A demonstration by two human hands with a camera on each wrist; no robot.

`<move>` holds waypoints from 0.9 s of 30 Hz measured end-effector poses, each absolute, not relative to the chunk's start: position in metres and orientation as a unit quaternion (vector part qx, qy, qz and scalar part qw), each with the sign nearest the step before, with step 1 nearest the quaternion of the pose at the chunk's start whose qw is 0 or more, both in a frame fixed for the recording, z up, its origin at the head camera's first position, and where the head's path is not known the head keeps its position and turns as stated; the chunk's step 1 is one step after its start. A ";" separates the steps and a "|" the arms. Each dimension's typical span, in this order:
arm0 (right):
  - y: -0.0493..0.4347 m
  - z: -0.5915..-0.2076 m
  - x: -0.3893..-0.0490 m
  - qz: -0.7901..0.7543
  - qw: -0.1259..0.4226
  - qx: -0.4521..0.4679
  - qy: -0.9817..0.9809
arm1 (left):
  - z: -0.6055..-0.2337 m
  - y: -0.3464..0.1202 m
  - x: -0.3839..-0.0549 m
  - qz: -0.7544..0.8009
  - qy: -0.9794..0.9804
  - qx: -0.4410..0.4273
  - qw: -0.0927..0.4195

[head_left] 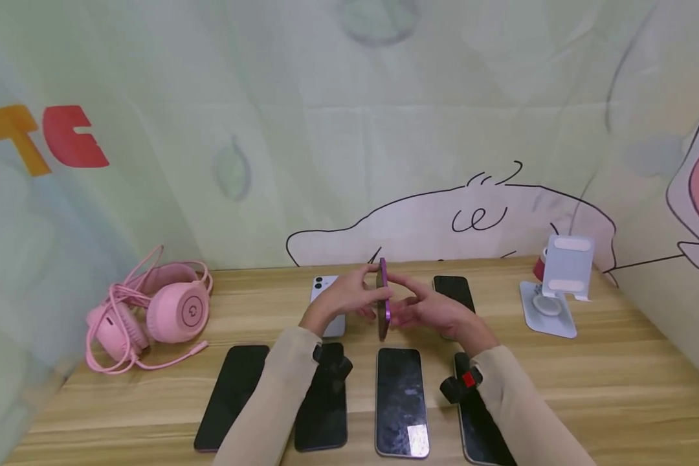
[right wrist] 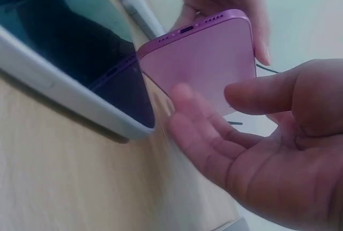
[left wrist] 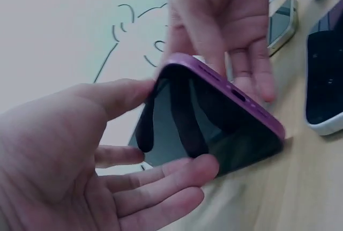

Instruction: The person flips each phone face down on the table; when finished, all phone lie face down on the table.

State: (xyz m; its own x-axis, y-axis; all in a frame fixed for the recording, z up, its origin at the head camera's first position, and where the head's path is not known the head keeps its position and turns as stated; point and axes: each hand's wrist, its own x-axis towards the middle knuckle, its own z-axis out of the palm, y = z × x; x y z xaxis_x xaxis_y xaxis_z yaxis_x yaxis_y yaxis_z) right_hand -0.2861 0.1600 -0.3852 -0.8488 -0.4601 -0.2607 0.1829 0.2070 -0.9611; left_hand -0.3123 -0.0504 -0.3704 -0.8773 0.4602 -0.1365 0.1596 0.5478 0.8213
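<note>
A purple-pink smartphone point(head_left: 383, 304) stands on edge between my hands, its dark screen point(left wrist: 225, 129) toward the left and its pink back point(right wrist: 214, 59) toward the right. My left hand point(head_left: 349, 294) holds it, with the thumb at one edge and fingers against the screen. On the back side, my right hand point(head_left: 433, 312) has its index finger stretched to the phone and its other fingers loosely bent. Behind the left hand lies a white smartphone point(head_left: 334, 325) with its cameras up. A dark-screened smartphone point(head_left: 455, 290) lies behind the right hand.
Nearer me lie several dark-screened smartphones, among them a far-left one point(head_left: 230, 398) and a middle one point(head_left: 402, 401). Pink headphones point(head_left: 183, 312) with a coiled cable sit at left. At right stands a white phone stand point(head_left: 567, 262). A printed curtain point(head_left: 268, 129) hangs behind the wooden table.
</note>
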 end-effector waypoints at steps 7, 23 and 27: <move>0.160 -0.386 -0.282 -0.601 0.269 -0.112 0.744 | -0.363 -0.054 -0.313 0.468 0.849 0.161 0.183; 0.166 -0.379 -0.284 -0.577 0.240 -0.064 0.778 | -0.369 -0.062 -0.316 0.419 0.876 0.134 0.196; 0.171 -0.378 -0.286 -0.567 0.248 -0.076 0.782 | -0.370 -0.060 -0.316 0.394 0.887 0.131 0.201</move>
